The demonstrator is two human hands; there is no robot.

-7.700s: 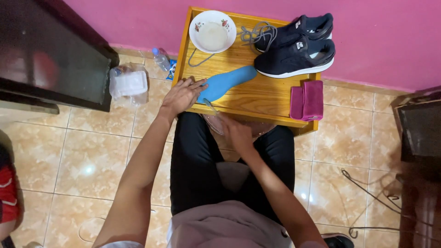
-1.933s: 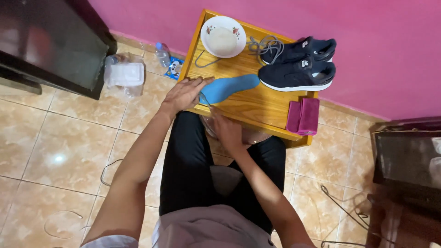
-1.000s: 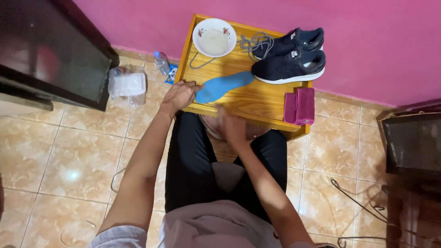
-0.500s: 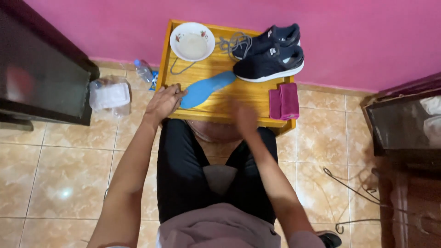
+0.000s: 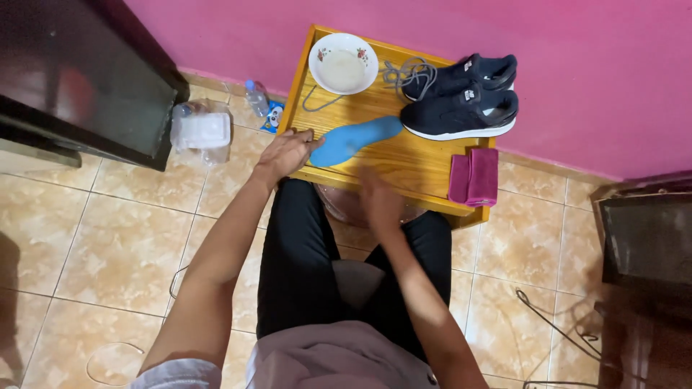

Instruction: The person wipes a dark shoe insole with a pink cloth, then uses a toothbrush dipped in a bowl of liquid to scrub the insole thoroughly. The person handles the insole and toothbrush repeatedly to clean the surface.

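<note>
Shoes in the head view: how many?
2. Both black shoes sit at the far right of the wooden table by the pink wall: one nearer the person, one behind it, partly hidden. The left hand rests on the blue insole.

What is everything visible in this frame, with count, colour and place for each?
wooden table: 1, yellow-brown, against the pink wall
bowl: 1, white with a flowered rim, table's far left corner
shoelaces: a grey bundle, between bowl and shoes
sneakers: 2, black with white soles, table's far right
insole: 1, blue, table's near left
cloth: 1, magenta, folded, table's near right
plastic bottle: 1, clear, on the floor left of the table
plastic container: 1, clear, on the floor tiles
dark cabinet: 1, far left
left hand: resting on the table edge, fingers touching the insole
right hand: blurred, at the table's near edge; grip unclear
</note>
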